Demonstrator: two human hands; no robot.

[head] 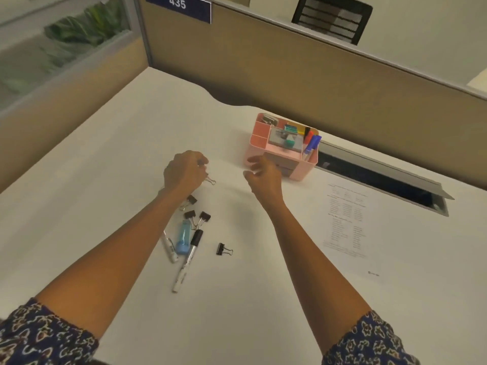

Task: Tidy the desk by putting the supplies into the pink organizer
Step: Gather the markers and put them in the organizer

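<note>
One pink organizer (308, 165) stands on the white desk (131, 127), toward the back and near the beige partition (263, 61). It is a plastic box with rounded corners, with open compartments on top and grey drawer fronts on its near side. Its right compartment holds upright markers (314, 142) with black, orange and blue caps. I count at least three, and the blur does not allow more. The middle part holds a grey block (279, 139) with a teal piece on it. The right hand (263, 175) hovers just in front of the organizer, with fingers loosely curled and holding nothing. The left hand (184, 171) is closed around a held binder clip (210, 181), whose wire handle sticks out at the fingers. Whether more clips are inside the fist, I cannot tell. Four loose binder clips (189, 214), all black, lie on the desk. One is beside the left wrist, two are close together below it, and one lies apart to the right. Next to them lie two white desk markers (188, 259). One has a black cap, and the other is partly under the left forearm. Between the two rests one small blue translucent item (183, 238). One printed sheet (347, 219) lies to the right, near a cable slot (382, 180) with a grey flap. A sign (178, 3) reading 435 hangs on the partition.
</note>
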